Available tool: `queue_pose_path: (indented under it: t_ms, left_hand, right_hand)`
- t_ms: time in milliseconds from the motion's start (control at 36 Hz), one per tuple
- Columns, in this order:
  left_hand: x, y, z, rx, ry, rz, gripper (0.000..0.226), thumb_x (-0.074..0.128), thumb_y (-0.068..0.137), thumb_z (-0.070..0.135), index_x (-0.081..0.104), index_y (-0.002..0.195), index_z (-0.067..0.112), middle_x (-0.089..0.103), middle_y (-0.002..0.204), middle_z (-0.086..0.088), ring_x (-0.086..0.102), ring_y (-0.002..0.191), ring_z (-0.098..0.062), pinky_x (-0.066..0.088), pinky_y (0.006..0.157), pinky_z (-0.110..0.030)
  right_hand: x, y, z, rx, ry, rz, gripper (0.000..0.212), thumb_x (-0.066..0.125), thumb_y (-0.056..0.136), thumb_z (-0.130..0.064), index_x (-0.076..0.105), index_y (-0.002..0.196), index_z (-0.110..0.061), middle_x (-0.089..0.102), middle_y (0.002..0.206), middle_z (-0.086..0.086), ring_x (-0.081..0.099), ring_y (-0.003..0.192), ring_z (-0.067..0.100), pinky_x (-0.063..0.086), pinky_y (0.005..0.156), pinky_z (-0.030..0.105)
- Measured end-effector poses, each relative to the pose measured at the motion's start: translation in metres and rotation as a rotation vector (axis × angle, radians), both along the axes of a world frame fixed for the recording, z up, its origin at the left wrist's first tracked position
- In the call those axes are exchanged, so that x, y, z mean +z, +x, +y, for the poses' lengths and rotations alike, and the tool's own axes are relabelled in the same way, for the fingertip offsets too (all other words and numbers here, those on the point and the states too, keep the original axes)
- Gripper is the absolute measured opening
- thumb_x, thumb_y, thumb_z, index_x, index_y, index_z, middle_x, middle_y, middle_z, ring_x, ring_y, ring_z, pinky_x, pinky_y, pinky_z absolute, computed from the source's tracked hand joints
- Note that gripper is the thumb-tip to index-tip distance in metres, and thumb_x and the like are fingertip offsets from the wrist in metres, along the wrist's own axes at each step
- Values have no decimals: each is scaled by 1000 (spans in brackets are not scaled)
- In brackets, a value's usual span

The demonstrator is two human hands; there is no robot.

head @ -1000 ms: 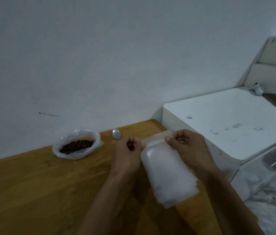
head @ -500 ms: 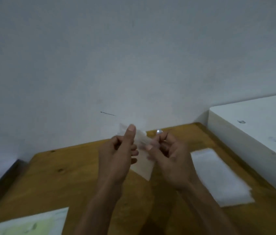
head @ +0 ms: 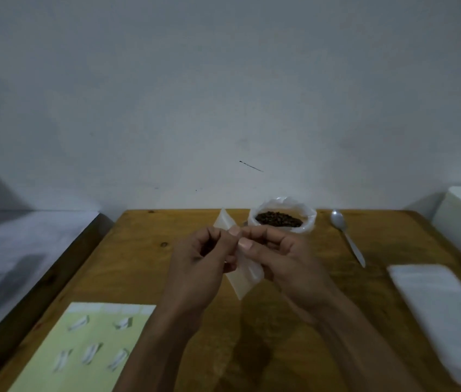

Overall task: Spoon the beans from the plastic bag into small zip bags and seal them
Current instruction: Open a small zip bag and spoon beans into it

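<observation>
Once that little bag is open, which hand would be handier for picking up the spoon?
Probably the right hand. The spoon lies on the table to its right, beside the bag of beans. The left hand is farther away and could keep holding the small zip bag.

Brown wooden bench (head: pixel 139 264). Beyond fingers (head: pixel 245 244): clear plastic bag w/ dark beans (head: pixel 281 217). Right of them: metal spoon (head: pixel 346 236), white zip-bag stack (head: pixel 444 315). Near-left: pale yellow sheet (head: pixel 82 349).

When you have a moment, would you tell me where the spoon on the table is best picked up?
Probably by the handle of the spoon, from above and the near side. It lies flat on the wooden table, bowl toward the wall beside the bag of beans, handle end pointing toward the person.
</observation>
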State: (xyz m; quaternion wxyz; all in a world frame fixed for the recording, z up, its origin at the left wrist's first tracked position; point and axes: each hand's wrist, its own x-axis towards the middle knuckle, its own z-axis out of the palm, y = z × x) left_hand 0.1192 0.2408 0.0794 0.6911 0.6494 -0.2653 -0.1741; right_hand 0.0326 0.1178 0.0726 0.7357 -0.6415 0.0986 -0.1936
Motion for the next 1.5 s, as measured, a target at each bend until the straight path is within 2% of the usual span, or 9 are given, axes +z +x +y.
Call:
queue_pose_path:
  t_ms: [167, 444, 528, 750, 944, 1167, 1250, 1389, 1500]
  left_hand:
    - [-4, 9, 9, 33, 75, -89, 25, 59, 98, 24, 68, 81, 7, 65, 79, -19, 62, 84, -44, 53, 85, -63]
    - [6, -5, -5, 74, 152, -198, 36, 55, 99, 36, 69, 78, 11, 67, 76, -11, 66, 80, -35, 55, 76, -61]
    - [8, -10, -11, 87, 194, -276, 47, 52, 97, 51, 70, 76, 13, 67, 70, -8, 66, 72, -30, 55, 69, -60]
    - [5, -11, -27, 91, 236, -332, 34, 52, 101, 34, 71, 79, 16, 71, 73, -2, 68, 70, -19, 58, 69, -56]
    - [10, -9, -34, 118, 271, -387, 28, 61, 91, 29, 71, 69, 15, 71, 66, 0, 70, 66, -16, 60, 65, -51]
    - [10, -6, -35, 147, 393, -517, 31, 66, 77, 19, 58, 57, -3, 61, 55, -21, 67, 59, -37, 59, 66, -37]
    - [14, -5, -35, 155, 410, -472, 30, 69, 80, 15, 63, 54, 1, 65, 51, -9, 68, 51, -19, 58, 64, -32]
    - [23, 1, -31, 138, 356, -383, 27, 70, 83, 12, 67, 56, 8, 69, 53, -2, 68, 50, -11, 61, 66, -42]
    - [24, 5, -27, 75, 292, -450, 30, 76, 79, 43, 65, 70, 16, 69, 67, 1, 66, 63, -16, 59, 57, -46]
  right_hand:
    - [-2, 9, 6, -9, 62, 45, 19, 60, 95, -15, 76, 105, -10, 75, 100, 14, 71, 93, 22, 56, 75, 32]
    - [-2, 2, 5, -276, -668, -19, 17, 61, 99, -18, 77, 103, -16, 74, 87, -12, 69, 81, 0, 50, 66, 11]
    - [-3, 0, 3, -305, -696, -23, 18, 59, 100, -18, 77, 99, -14, 73, 83, -9, 68, 78, 2, 51, 64, 13]
    - [-4, -3, -16, -359, -484, 30, 17, 61, 99, -24, 76, 102, -15, 75, 87, -4, 73, 82, 13, 63, 67, 42]
    - [1, -9, -21, -318, -705, 50, 16, 64, 97, -19, 75, 109, -20, 75, 94, -11, 69, 89, -1, 58, 76, 17]
    - [-1, 1, -32, -625, -806, 84, 12, 64, 95, -15, 71, 86, -18, 70, 72, -4, 68, 66, 6, 54, 61, 18]
    - [4, -1, -33, -569, -791, 65, 14, 67, 92, -11, 63, 95, -24, 67, 83, -11, 66, 73, 1, 52, 61, 9]
    - [3, 2, -36, -479, -973, -22, 24, 64, 89, 2, 71, 88, -21, 73, 98, -5, 68, 90, 9, 58, 68, 25]
    - [7, 3, -38, -316, -900, 174, 37, 61, 95, -2, 71, 123, -24, 69, 125, -7, 63, 112, 7, 45, 79, 0]
